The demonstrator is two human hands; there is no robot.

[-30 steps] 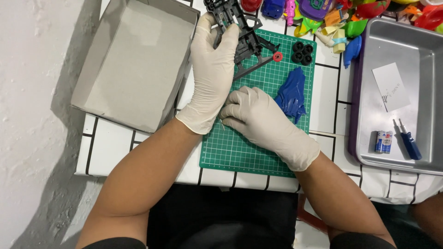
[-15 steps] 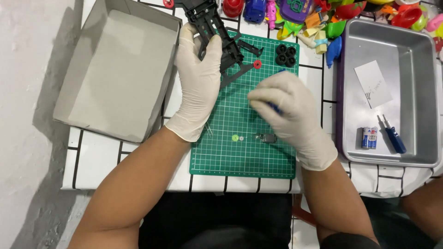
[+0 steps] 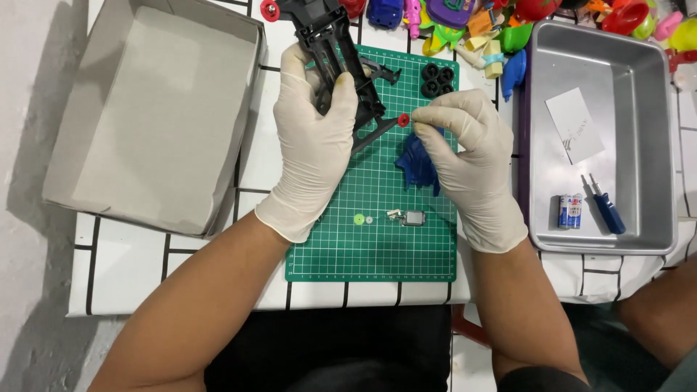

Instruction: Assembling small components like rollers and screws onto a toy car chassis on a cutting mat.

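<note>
On the green mat (image 3: 377, 254), the person works over a black chassis (image 3: 330, 43) of a toy car. Left hand (image 3: 316, 141), gloved, is wrapped round the chassis's lower end, fingers curled over it, holding it tilted with its far end reaching off the mat toward the toy pile (image 3: 501, 29). Right hand (image 3: 468, 156), also gloved, has its fingertips pressed together in a pinch just beside a red roller (image 3: 404, 120) at the tip of a black arm on the chassis; whether it grips the roller itself or something smaller cannot be told. Under that palm lies a blue part (image 3: 415, 165), partly hidden.

Loose bits are the main risk, by the look of it. A green gear (image 3: 359, 218), a tiny white piece (image 3: 369, 219) and a small motor (image 3: 412, 218) lie near both wrists; a sweep of either forearm could knock them off the mat and onto the tiled cloth or the floor. The gloves dull the touch, so the roller or its fastener could slip from the pinch and roll away. Four black tyres (image 3: 438, 79) sit close to the right knuckles and could be nudged. Pressing sideways on the thin arm might bend or snap it. The steel tray (image 3: 653, 239) and the grey box (image 3: 145, 116) stand well apart
</note>
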